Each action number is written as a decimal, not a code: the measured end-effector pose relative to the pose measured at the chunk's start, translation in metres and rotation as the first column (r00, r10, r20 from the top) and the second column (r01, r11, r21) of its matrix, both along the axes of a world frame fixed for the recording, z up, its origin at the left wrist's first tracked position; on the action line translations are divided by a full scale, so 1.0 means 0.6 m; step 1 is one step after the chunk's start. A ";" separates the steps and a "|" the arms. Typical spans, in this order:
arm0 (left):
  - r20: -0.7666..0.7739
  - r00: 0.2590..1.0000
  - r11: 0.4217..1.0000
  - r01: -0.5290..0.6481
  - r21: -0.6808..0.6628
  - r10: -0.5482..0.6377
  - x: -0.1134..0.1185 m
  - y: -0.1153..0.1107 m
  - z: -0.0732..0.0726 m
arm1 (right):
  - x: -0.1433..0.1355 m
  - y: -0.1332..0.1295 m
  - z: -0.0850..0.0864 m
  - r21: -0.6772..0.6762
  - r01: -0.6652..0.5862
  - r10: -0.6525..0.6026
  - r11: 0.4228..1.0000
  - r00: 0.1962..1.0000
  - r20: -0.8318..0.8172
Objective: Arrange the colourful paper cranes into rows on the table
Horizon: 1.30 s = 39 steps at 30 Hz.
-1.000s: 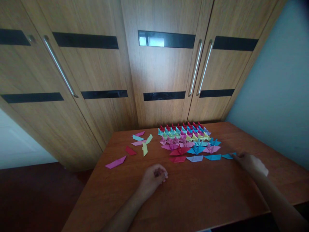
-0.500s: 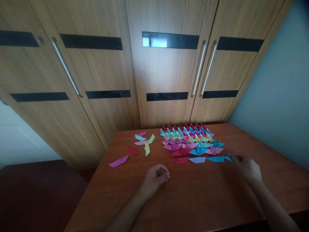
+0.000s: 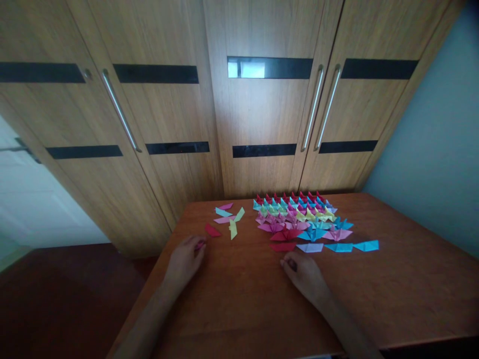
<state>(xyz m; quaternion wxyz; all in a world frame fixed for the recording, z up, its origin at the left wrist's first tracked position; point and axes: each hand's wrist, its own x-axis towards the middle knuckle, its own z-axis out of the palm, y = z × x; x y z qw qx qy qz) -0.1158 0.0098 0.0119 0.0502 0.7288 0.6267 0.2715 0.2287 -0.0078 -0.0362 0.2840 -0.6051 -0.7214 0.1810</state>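
My left hand (image 3: 184,264) is closed on a magenta folded paper (image 3: 200,245), most of it hidden by the fingers, beside a red folded piece (image 3: 212,230). My right hand (image 3: 304,274) has its fingers curled together, just below a row of flat folded papers; nothing shows in it. That row holds a red piece (image 3: 283,247), a lavender piece (image 3: 310,248) and two blue ones (image 3: 339,248), (image 3: 366,246) blue at the right end. Behind them stand several rows of coloured paper cranes (image 3: 286,233).
Loose yellow (image 3: 233,229), light blue (image 3: 223,212) and pink (image 3: 225,219) folded papers lie at the back left of the wooden table (image 3: 239,299). A wooden wardrobe (image 3: 262,109) stands behind the table, a blue-grey wall (image 3: 434,149) on the right.
My left hand has moved left onto the magenta paper. My right hand has left the row's right end and moved left. The rightmost blue piece now shows fully. The view has shifted slightly.
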 end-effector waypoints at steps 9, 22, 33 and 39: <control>-0.165 0.981 0.991 -0.116 -0.071 0.103 -0.113 0.007 -0.017 | 0.004 -0.007 -0.004 0.024 -0.038 0.039 0.999 0.999 -0.038; -0.024 0.998 0.993 -0.068 -0.100 0.066 -0.097 0.003 -0.026 | 0.002 -0.012 0.004 0.032 -0.043 0.044 0.999 0.998 -0.038; 0.332 0.943 0.983 0.064 -0.170 -0.004 -0.011 -0.013 0.006 | 0.003 -0.011 -0.002 0.018 -0.036 0.037 0.999 0.998 -0.057; 0.579 0.810 0.931 0.280 -0.235 -0.097 0.110 -0.020 0.008 | 0.001 -0.023 0.018 0.023 -0.100 0.103 0.995 0.962 -0.254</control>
